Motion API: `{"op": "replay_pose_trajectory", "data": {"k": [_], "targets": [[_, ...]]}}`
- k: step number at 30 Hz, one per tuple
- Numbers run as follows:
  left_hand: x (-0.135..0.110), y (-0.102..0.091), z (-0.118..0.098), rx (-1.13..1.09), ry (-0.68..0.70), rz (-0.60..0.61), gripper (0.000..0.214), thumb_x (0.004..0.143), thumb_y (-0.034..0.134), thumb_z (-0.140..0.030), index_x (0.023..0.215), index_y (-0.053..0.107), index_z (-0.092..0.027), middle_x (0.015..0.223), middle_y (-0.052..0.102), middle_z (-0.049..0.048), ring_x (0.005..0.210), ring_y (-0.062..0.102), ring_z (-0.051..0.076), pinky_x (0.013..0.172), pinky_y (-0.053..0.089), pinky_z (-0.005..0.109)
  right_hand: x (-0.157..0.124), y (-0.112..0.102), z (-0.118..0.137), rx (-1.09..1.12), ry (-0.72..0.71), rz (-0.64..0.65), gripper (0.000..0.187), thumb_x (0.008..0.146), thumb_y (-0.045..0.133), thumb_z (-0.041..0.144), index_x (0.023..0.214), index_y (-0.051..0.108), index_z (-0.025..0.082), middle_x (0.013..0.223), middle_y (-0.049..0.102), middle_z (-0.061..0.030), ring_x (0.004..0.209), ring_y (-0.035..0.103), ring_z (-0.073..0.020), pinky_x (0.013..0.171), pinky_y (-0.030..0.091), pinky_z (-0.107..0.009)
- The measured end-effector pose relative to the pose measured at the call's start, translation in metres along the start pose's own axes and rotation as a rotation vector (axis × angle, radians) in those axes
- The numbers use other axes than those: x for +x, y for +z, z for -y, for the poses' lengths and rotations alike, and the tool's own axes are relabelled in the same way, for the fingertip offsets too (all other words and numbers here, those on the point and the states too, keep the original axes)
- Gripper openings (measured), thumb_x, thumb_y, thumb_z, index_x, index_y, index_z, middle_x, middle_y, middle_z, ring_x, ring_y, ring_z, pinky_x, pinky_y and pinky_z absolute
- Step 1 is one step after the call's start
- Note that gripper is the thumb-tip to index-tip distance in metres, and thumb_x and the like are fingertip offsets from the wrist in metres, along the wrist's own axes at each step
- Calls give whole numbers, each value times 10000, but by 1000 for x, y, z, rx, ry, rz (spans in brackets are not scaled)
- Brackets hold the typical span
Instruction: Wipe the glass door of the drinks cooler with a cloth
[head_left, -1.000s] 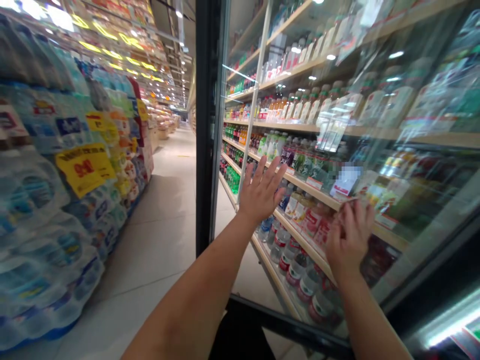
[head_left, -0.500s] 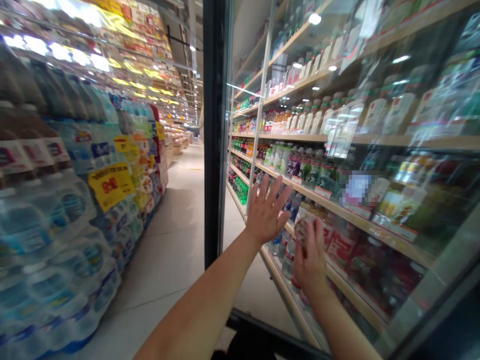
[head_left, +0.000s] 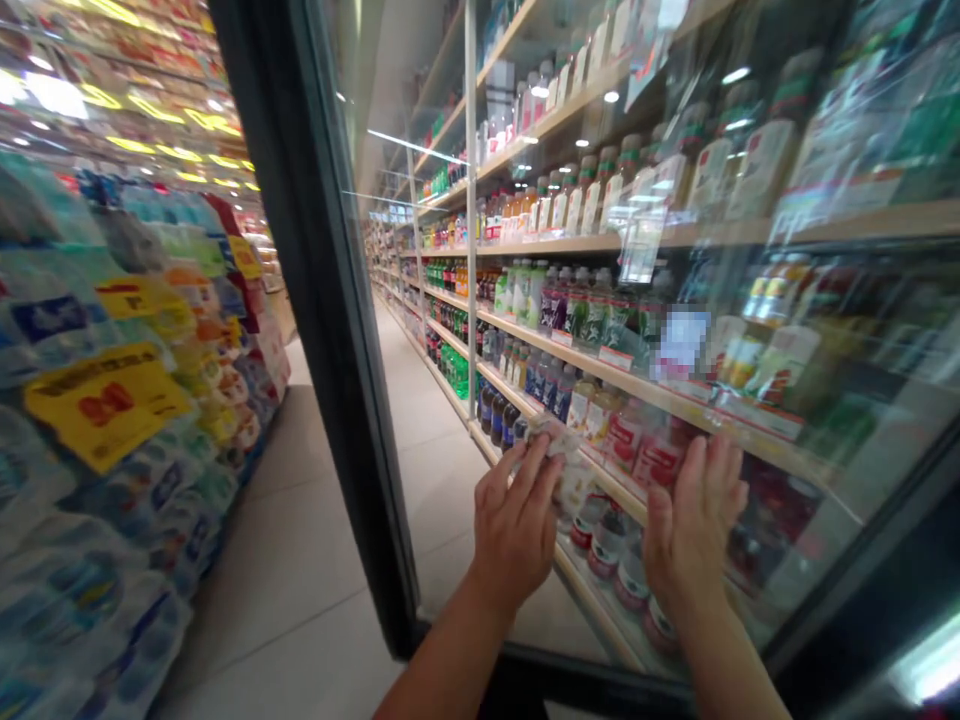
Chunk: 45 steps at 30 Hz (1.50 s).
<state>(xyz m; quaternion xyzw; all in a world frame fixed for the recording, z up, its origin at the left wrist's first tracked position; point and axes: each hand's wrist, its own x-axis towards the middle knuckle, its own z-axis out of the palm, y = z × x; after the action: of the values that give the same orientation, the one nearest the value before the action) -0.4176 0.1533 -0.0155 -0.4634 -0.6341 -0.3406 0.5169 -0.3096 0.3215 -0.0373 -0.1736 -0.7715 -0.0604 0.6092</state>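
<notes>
In front of me stands a glass door [head_left: 442,560] with a dark frame [head_left: 315,300]. My left hand [head_left: 516,530] has its fingers on a crumpled whitish cloth [head_left: 574,465], close against the pane. To the right, my right hand [head_left: 694,530] is up with its fingers stretched out and nothing in it, also close to the glass. Whether its palm touches the pane I cannot tell. Behind the glass, or mirrored in it, are wooden shelves with bottled drinks [head_left: 626,435].
Stacked packs of bottled water [head_left: 82,590] line the left side, with a yellow price sign [head_left: 109,400] on them. A tiled floor aisle [head_left: 300,540] runs between the stack and the door. Red-labelled bottles [head_left: 611,545] show low down through the glass.
The cloth has passed from my right hand to my left. My right hand has moved right and opened. The view has turned right, and the door frame now leans further left.
</notes>
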Motion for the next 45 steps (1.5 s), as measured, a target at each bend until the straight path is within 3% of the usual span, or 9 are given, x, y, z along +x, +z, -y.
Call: {"op": "replay_pose_trajectory", "data": {"k": [4, 8, 12, 16, 23, 29, 33, 38, 45], "targets": [[-14, 21, -35, -101, -176, -21, 429, 949, 600, -227, 1338, 517, -67, 1571, 421, 265, 1496, 363, 332, 1135, 426, 483, -7, 17, -7, -184, -48, -51, 817, 1022, 501, 432, 1644, 104, 83, 1658, 184, -279, 1563, 111, -428, 1169, 222, -735], [-22, 41, -52, -69, -101, -47, 420, 905, 648, -89, 1306, 549, -161, 1665, 286, 187, 1533, 300, 351, 1181, 370, 506, -7, 15, 2, -183, 3, 10, 821, 1029, 492, 428, 1647, 70, 90, 1661, 171, -282, 1562, 113, -434, 1156, 250, -740], [-20, 49, -56, -48, -31, 33, 404, 950, 544, -69, 1325, 634, -188, 1572, 479, 125, 1565, 234, 293, 1249, 270, 449, -7, 7, 8, -174, 32, 52, 780, 1048, 440, 389, 1648, 36, 99, 1673, 129, -263, 1570, 75, -419, 1163, 234, -744], [-13, 44, -45, -37, 100, 83, 387, 971, 482, -80, 1278, 691, -190, 1396, 662, 65, 1569, 214, 239, 1303, 164, 429, -8, 4, 8, -153, 50, 87, 751, 1058, 406, 363, 1649, 18, 108, 1685, 89, -237, 1576, 40, -396, 1178, 214, -733], [-15, 29, -18, 122, -27, -1, 595, 923, 503, -7, 1492, 526, -179, 1625, 378, 103, 1567, 200, 295, 1288, 218, 487, -9, 9, 18, -115, 120, 87, 802, 1045, 463, 385, 1651, 6, 126, 1685, 84, -242, 1570, 39, -422, 1166, 194, -759], [-21, 26, -16, 126, 75, 109, 416, 965, 475, -58, 1297, 684, -198, 1498, 573, 57, 1570, 194, 254, 1310, 126, 469, -9, 9, 19, -79, 120, 54, 826, 1043, 457, 440, 1648, 6, 106, 1675, 82, -272, 1560, 43, -458, 1132, 175, -805], [-20, 19, -9, 199, -111, 13, 428, 951, 491, -30, 1339, 637, -132, 1596, 429, 147, 1575, 161, 304, 1281, 207, 517, -11, 6, 17, -30, 100, 65, 874, 1020, 521, 430, 1649, 2, 113, 1678, 52, -276, 1550, 33, -494, 1122, 124, -827], [-26, 11, 2, 183, 31, 135, 480, 972, 495, -104, 1435, 567, -208, 1596, 450, 56, 1574, 182, 272, 1293, 218, 497, -10, 4, 18, 24, 133, 93, 922, 1010, 532, 443, 1645, -51, 116, 1683, 0, -273, 1538, -11, -528, 1108, 78, -852], [-16, 4, 20, 218, -222, 0, 700, 963, 453, -21, 1619, 277, -192, 1710, 124, 113, 1586, 99, 314, 1263, 260, 557, -15, 5, 27, 34, 160, 104, 932, 1012, 501, 509, 1642, -53, 102, 1677, 2, -292, 1543, -26, -512, 1101, 83, -851]]}}
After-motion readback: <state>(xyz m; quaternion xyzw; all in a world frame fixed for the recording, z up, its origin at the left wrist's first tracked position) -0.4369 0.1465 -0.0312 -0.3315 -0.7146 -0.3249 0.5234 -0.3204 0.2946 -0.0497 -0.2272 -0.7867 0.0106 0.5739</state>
